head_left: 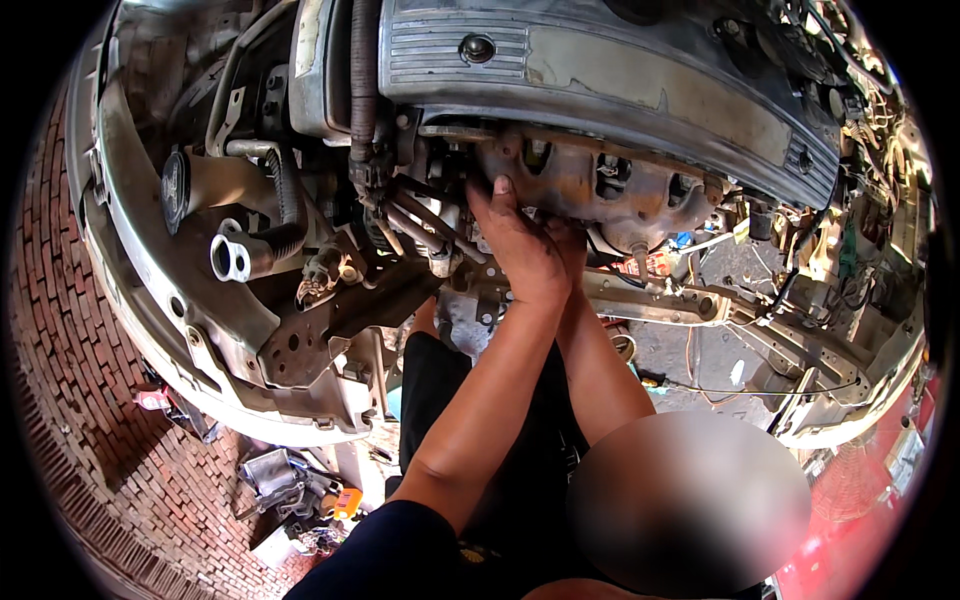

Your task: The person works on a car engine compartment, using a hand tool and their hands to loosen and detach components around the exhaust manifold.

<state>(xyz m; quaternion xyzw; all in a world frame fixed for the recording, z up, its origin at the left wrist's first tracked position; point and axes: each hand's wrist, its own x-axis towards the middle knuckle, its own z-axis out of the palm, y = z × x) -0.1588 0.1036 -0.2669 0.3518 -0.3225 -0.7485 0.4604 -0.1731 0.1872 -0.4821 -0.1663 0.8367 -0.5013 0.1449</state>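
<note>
My left hand (515,240) reaches up to the left end of a rusty exhaust manifold (570,185) on the front of an engine. Its thumb points upward near the manifold, and the other fingers are hidden in the dark gap beside it. Just right of it, my right hand (570,240) is mostly covered by the left wrist and reaches beneath the manifold; its fingers are out of sight. What either hand holds, if anything, does not show. Above them lies the grey ribbed engine cover (600,65). Metal pipes (415,215) run close by on the left.
A metal cross bar (650,298) spans below the hands. To the left are a filler neck with a dark cap (177,190), a two-holed hose fitting (232,258) and the car's bent front panel (160,255). Loose parts (285,480) lie on brick paving (90,370).
</note>
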